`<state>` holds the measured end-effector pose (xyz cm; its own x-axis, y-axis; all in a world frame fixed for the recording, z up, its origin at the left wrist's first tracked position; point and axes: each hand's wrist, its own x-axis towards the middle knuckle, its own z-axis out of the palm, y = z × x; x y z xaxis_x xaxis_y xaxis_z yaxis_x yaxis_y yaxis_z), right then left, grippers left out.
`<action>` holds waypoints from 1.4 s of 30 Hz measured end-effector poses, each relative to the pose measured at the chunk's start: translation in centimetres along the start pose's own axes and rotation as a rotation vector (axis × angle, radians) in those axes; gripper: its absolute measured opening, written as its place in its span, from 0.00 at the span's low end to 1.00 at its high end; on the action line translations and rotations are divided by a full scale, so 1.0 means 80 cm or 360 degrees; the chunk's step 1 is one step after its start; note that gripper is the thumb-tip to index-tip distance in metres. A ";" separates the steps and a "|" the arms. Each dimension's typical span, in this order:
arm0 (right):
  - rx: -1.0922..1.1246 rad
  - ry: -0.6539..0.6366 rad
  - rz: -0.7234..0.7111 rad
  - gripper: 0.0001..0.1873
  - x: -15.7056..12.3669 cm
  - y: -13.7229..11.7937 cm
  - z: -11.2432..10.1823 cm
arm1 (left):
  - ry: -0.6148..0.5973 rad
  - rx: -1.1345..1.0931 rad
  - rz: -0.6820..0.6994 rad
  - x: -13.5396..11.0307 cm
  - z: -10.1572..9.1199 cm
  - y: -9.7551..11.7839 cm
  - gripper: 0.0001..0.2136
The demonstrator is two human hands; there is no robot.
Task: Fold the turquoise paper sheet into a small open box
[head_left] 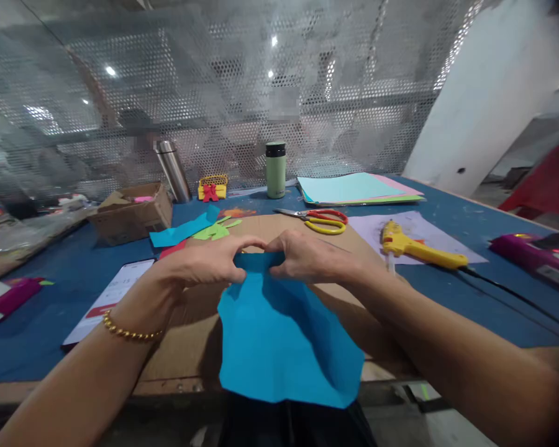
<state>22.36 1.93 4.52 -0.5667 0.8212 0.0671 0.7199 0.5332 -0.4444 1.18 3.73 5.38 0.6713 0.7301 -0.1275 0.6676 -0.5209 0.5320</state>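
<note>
A blue sheet of paper (pixel 279 347) with a wavy cut edge hangs between my hands, its lower part reaching past the table's front edge. My left hand (pixel 214 257) pinches its top edge from the left, thumb in front. From the other side my right hand (pixel 302 257) grips the same edge, close to the left. Beneath both lies a brown cardboard sheet (pixel 181 347). Scissors (pixel 319 218) with red and yellow handles rest beyond my right hand. Past my left hand are a blue paper strip (pixel 186 231) and green paper scraps (pixel 214 231).
A yellow glue gun (pixel 422 249) with a black cord lies on lilac paper (pixel 368 233) at right. Behind stand a green bottle (pixel 276 174), a steel flask (pixel 174 174), a carton (pixel 133 217) and stacked coloured paper (pixel 349 188). A phone (pixel 114 298) lies at left.
</note>
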 end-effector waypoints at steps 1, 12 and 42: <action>0.0013 -0.0012 0.0004 0.07 0.000 -0.001 0.000 | -0.0024 -0.0013 0.0005 0.000 0.000 0.001 0.36; -0.0010 -0.0008 -0.0132 0.03 -0.007 -0.007 0.000 | -0.0252 -0.0210 -0.0008 0.005 -0.003 -0.004 0.14; -0.0152 0.0013 -0.0099 0.04 0.006 0.010 0.011 | -0.0118 -0.0329 -0.0226 0.015 0.012 -0.007 0.06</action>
<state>22.34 2.58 3.41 -0.6087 0.7872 0.0994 0.7185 0.6000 -0.3519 1.89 4.47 4.12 0.6025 0.7511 -0.2697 0.6818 -0.3088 0.6631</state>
